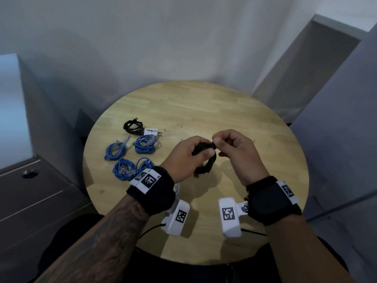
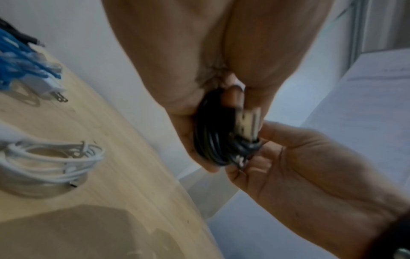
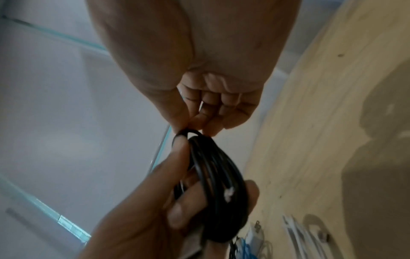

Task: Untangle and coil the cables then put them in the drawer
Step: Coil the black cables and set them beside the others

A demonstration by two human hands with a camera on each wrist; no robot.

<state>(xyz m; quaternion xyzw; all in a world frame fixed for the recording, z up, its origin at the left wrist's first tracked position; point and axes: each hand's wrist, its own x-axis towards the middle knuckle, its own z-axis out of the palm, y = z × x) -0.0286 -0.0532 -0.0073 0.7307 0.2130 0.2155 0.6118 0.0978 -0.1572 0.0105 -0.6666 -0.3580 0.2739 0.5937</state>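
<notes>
A coiled black USB cable (image 1: 206, 158) hangs above the middle of the round wooden table (image 1: 204, 103). My left hand (image 1: 188, 158) grips the coil (image 2: 210, 140), its silver USB plug (image 2: 247, 123) sticking out by the fingers. My right hand (image 1: 228, 144) pinches a loop of the same cable (image 3: 213, 168) at the top of the coil between thumb and fingertips (image 3: 199, 122). Several blue coiled cables (image 1: 130, 156) lie on the table's left side. A black coiled cable (image 1: 132, 126) with a white plug adapter (image 1: 152, 132) lies behind them.
A white coiled cable (image 2: 51, 161) lies on the table near my left wrist. A grey drawer cabinet (image 1: 34, 190) with a round lock stands left of the table. Grey walls and partitions surround the table at the back and right.
</notes>
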